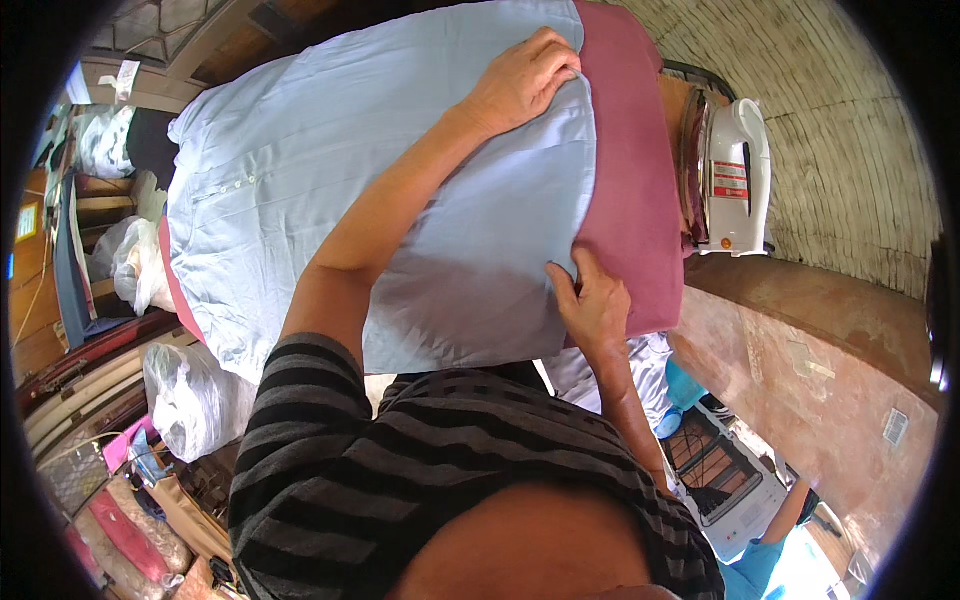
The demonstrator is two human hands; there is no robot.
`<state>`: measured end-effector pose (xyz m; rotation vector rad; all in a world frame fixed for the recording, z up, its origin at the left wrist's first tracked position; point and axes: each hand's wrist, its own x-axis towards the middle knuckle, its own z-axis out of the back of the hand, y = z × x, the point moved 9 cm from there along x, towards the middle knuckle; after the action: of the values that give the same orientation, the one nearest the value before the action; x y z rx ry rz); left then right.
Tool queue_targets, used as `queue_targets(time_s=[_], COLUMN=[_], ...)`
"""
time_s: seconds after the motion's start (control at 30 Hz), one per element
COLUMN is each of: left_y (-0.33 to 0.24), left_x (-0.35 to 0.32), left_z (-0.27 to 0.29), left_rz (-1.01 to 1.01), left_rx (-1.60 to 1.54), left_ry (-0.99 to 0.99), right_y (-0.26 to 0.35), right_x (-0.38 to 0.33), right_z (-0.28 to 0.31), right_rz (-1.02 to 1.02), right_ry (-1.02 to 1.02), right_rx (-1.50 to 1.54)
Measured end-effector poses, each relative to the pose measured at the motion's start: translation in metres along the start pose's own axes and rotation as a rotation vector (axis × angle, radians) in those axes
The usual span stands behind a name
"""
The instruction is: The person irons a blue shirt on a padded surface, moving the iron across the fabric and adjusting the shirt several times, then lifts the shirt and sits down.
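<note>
A light blue shirt [330,160] lies spread over an ironing board with a maroon cover [635,190]. My left hand [525,80] reaches across to the far edge of the shirt and pinches the fabric there. At the near edge, my right hand [595,305] grips the shirt's hem where it meets the maroon cover. Both hands hold the same end of the garment. A row of small buttons shows on the shirt at the left.
A white iron [730,175] stands on its heel at the board's right end, beside a brick wall [840,150]. Plastic bags [190,395] and shelves crowd the left. A white basket [730,480] sits on the floor at lower right.
</note>
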<state>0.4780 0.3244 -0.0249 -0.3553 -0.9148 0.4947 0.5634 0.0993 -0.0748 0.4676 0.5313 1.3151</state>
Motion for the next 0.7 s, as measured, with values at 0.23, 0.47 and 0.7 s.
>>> queue_targets(time_s=[0.23, 0.47, 0.7], left_y=[-0.019, -0.055, -0.052], left_x=[-0.004, 0.001, -0.018], left_z=[-0.018, -0.044, -0.077], left_rz=[-0.044, -0.143, 0.038], left_rx=[0.060, -0.062, 0.199], left_ry=[0.108, 0.027, 0.199], right_y=[-0.024, -0.066, -0.055], right_x=[-0.018, -0.046, -0.016], right_z=[0.015, 0.060, 0.081], right_rz=[0.071, -0.015, 0.002], right_ry=[0.064, 0.130, 0.309], right_rx=[0.101, 0.150, 0.060])
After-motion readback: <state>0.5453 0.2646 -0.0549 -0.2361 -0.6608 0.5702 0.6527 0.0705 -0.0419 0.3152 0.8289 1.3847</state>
